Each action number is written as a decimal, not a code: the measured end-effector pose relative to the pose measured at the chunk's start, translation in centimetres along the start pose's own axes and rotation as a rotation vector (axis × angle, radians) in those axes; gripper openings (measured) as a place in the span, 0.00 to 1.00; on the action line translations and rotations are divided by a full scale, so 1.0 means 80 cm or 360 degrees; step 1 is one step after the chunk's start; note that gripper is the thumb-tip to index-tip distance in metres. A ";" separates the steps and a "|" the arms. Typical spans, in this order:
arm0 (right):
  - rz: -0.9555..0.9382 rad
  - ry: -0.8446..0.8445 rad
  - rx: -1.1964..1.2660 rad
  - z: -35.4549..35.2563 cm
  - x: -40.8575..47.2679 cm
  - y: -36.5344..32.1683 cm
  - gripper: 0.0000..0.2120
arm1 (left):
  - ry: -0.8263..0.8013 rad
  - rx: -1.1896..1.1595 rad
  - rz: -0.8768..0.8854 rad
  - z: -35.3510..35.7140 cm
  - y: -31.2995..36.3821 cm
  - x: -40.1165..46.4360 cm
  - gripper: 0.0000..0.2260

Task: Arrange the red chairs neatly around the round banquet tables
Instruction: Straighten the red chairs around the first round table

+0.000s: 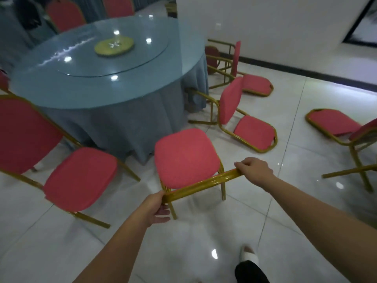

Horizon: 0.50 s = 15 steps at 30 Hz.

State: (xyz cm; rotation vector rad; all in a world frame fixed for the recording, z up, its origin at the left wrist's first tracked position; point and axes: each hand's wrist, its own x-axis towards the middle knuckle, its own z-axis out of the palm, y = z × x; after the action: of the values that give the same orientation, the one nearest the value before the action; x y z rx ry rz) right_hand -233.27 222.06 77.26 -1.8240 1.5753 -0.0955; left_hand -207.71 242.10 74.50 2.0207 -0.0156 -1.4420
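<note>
Held chair (184, 154): upright beside the round worktop, seat toward it; rounded-square red seat pad of nubby fabric, glossy gold metal tube frame; backrest top seen edge-on as a curved gold bar.
Left hand (156, 207): curled round the left end of the backrest's gold bar, thumb on top, fingers underneath.
Right hand (253, 170): gripping the right end of the same bar, knuckles up, fingers wrapped over the tube.
Worktop (102, 92): round, topped with smooth reflective glass, draped to the floor in pleated blue-grey cloth.
Turntable (142, 58): circular glass disc centred on the worktop, yellow-green round hub in its middle.
Left chair (79, 178): just left of the held chair, oval red backrest, rounded red seat, gold legs, angled toward the worktop.
Tipped chairs (255, 132): two lying on their backs on the floor right of the worktop, red pads showing, gold legs pointing at the cloth.
Far-right chair (334, 122): toppled on the floor, well apart from the worktop, gold legs crossed.
Back chairs (65, 15): two red arched backrests beyond the worktop.
Floor (265, 221): large glossy white tiles, thin grout lines, light reflections.
</note>
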 end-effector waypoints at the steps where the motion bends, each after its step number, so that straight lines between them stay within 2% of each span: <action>1: -0.0118 0.0014 -0.0127 -0.005 0.015 -0.008 0.17 | 0.0028 0.0065 0.0032 0.003 0.011 -0.004 0.18; 4: -0.0422 -0.0129 -0.0351 -0.025 0.058 -0.031 0.24 | 0.0223 0.0320 0.0260 0.009 0.055 -0.010 0.22; 6: -0.0520 -0.0232 -0.0428 -0.035 0.087 -0.041 0.29 | 0.0255 0.0435 0.0487 0.020 0.086 -0.010 0.17; 9: -0.0580 -0.0348 -0.0504 -0.050 0.105 -0.044 0.26 | 0.0285 0.0650 0.0663 0.061 0.128 -0.018 0.17; 12: -0.0690 -0.0481 -0.0299 -0.068 0.117 -0.016 0.20 | 0.0274 0.0833 0.0897 0.124 0.170 -0.031 0.18; 15: -0.0638 -0.0508 0.0027 -0.095 0.133 0.039 0.21 | 0.0230 0.0978 0.0995 0.189 0.200 -0.033 0.20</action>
State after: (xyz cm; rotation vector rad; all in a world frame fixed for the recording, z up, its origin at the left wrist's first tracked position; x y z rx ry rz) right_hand -236.93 209.11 77.14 -2.0049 0.9771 -0.0002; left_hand -216.09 222.94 81.97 2.2788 -1.0432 -0.9433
